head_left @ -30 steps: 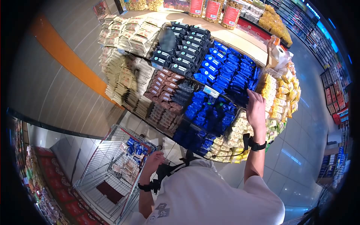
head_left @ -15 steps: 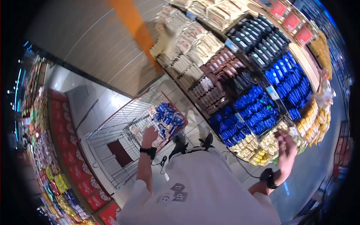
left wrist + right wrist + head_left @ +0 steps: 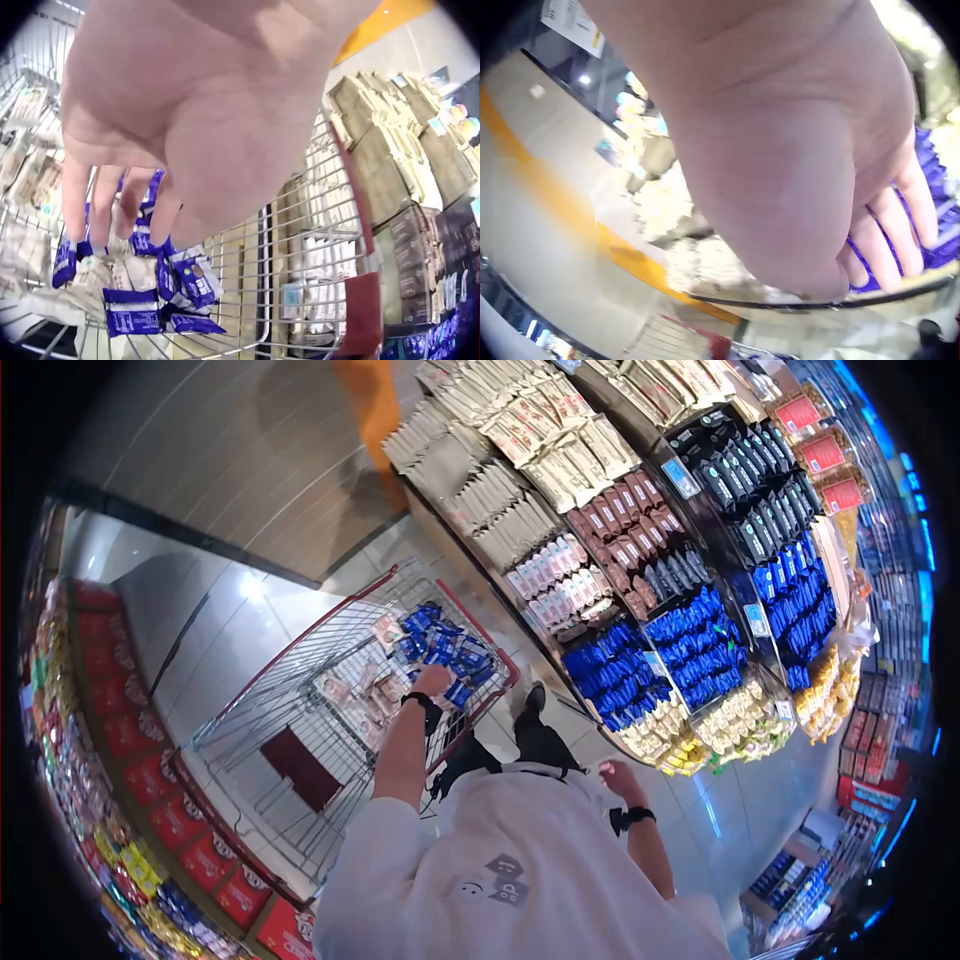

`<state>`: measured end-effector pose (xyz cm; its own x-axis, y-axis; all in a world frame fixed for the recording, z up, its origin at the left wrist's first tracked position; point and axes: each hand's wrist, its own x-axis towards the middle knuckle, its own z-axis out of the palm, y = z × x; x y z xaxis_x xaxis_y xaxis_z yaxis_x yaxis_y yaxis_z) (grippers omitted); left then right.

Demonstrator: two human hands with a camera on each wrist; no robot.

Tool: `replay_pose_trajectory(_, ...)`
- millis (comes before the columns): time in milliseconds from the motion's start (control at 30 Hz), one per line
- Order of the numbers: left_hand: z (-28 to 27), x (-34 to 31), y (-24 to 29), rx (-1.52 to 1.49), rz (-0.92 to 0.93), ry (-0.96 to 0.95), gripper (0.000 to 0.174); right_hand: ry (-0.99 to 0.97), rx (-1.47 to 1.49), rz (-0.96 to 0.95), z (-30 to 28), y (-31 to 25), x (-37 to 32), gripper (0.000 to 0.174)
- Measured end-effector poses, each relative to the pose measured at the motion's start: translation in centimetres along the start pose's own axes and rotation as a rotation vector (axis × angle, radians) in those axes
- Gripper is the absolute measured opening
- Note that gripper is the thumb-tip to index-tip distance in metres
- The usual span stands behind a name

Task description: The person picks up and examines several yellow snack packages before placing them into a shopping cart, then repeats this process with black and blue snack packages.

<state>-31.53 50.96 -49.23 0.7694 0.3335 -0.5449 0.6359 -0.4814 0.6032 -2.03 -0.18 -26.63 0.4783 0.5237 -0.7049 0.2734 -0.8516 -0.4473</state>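
My left hand (image 3: 432, 680) reaches down into the shopping cart (image 3: 248, 702), over its far end. In the left wrist view, the fingers of the left hand (image 3: 195, 112) are spread and point down at small blue packets (image 3: 133, 313). Pale packets (image 3: 30, 180) lie beside the blue ones in the basket. At my right side, the right hand (image 3: 622, 780) hangs low, near the corner of the snack display. Nothing shows in its loosely bent fingers in the right wrist view, where the right hand (image 3: 795, 150) overlaps blue packets (image 3: 930, 161).
The sloping display holds cream packets (image 3: 545, 420), brown packets (image 3: 625, 525), black packets (image 3: 760, 490) and blue packets (image 3: 695, 640) in rows. Red boxes (image 3: 180, 800) line a shelf on the left. A wood-toned counter (image 3: 230, 470) stands beyond the cart.
The view has swung from the display toward the cart. My right hand has drawn back from the display to my side. My left hand has moved farther over the packets in the cart.
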Motion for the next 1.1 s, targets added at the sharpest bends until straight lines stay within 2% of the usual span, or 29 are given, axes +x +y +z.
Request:
replay_pose_trajectory(33,-0.3,0.0,2.7,-0.763,-0.433,0.026,0.019,-0.100,0.330,0.341,0.6,-0.1,-2.2,0.016)
replay_pose_trajectory(67,-0.7,0.4,3.9,-0.681,-0.326,0.058,0.021,-0.113,0.455,0.585,1.0,-0.5,-4.4,0.014)
replay_pose_trajectory(100,-0.7,1.1,4.6,-0.683,-0.317,0.029,0.021,-0.274,0.345,0.107,4.8,12.2,-5.1,0.027)
replay_pose_trajectory(167,0.7,2.6,5.1,-1.039,-0.370,0.095,0.037,-0.382,-0.514,0.197,4.4,5.5,-10.4,0.038)
replay_pose_trajectory(200,-0.5,2.2,6.7,-1.023,-0.362,0.063,0.054,-0.293,-0.217,0.360,5.6,6.0,-12.3,0.040)
replay_pose_trajectory(233,0.1,2.6,6.7,-1.029,-0.362,0.035,0.054,-0.195,0.078,0.516,6.8,6.9,-14.4,0.043)
replay_pose_trajectory(267,1.0,3.1,6.1,-1.146,-0.397,0.017,0.056,-0.019,0.084,0.474,6.4,2.2,-16.7,0.030)
replay_pose_trajectory(300,1.9,3.5,5.5,-1.264,-0.434,0.000,0.057,-0.049,-0.019,0.522,6.5,0.6,-17.8,0.035)
replay_pose_trajectory(333,2.8,3.3,5.2,-1.390,-0.391,0.022,0.059,-0.038,-0.064,0.494,7.8,2.0,-19.0,0.038)
replay_pose_trajectory(367,2.9,3.1,5.5,-1.399,-0.395,0.001,0.059,-0.026,-0.108,0.462,9.4,4.4,-20.3,0.040)
replay_pose_trajectory(433,2.0,3.2,6.1,-1.508,-0.480,-0.015,0.058,-0.038,0.091,0.588,9.0,1.6,-22.0,0.048)
replay_pose_trajectory(500,1.9,3.5,6.1,-1.519,-0.435,-0.024,0.057,0.079,0.116,0.551,5.2,-11.5,-23.0,0.049)
replay_pose_trajectory(533,2.1,3.3,6.0,-1.525,-0.402,-0.031,0.056,0.125,0.170,0.571,4.9,-13.2,-23.3,0.049)
replay_pose_trajectory(633,2.3,3.5,5.7,-1.602,-0.378,-0.049,0.052,0.058,0.216,0.674,6.3,-8.2,-23.1,0.045)
replay_pose_trajectory(667,2.9,4.2,4.9,-1.601,-0.371,-0.053,0.052,0.050,0.205,0.717,7.8,-3.5,-23.0,0.040)
replay_pose_trajectory(700,4.0,5.2,3.6,-1.584,-0.366,-0.045,0.051,0.059,0.205,0.716,8.1,-1.3,-22.6,0.040)
replay_pose_trajectory(767,4.7,5.7,3.2,-1.571,-0.361,-0.037,0.051,0.115,0.388,0.792,8.3,1.0,-22.6,0.035)
replay_pose_trajectory(800,4.3,5.7,3.4,-1.562,-0.390,0.019,0.049,0.163,0.512,0.806,7.6,0.2,-22.2,0.030)
replay_pose_trajectory(833,3.7,5.5,3.6,-1.551,-0.420,0.079,0.047,0.164,0.510,0.799,6.8,-0.6,-21.7,0.030)
replay_pose_trajectory(867,3.1,5.2,4.3,-1.560,-0.380,0.163,0.040,0.178,0.547,0.801,5.9,-1.5,-21.1,0.026)
replay_pose_trajectory(967,0.8,3.6,5.2,-1.464,-0.333,0.200,0.031,0.168,0.584,0.764,3.6,-2.6,-18.1,0.022)
replay_pose_trajectory(1000,0.4,3.2,5.5,-1.570,-0.211,0.292,0.025,0.163,0.612,0.714,2.9,-2.5,-16.9,0.021)
replay_pose_trajectory(1067,-2.7,0.7,7.1,-1.606,-0.169,0.328,0.023,0.143,0.649,0.649,1.9,-2.7,-14.6,0.019)
replay_pose_trajectory(1100,-5.0,-1.0,8.7,-1.654,-0.124,0.347,0.022,0.122,0.535,0.569,1.2,-3.2,-12.9,0.018)
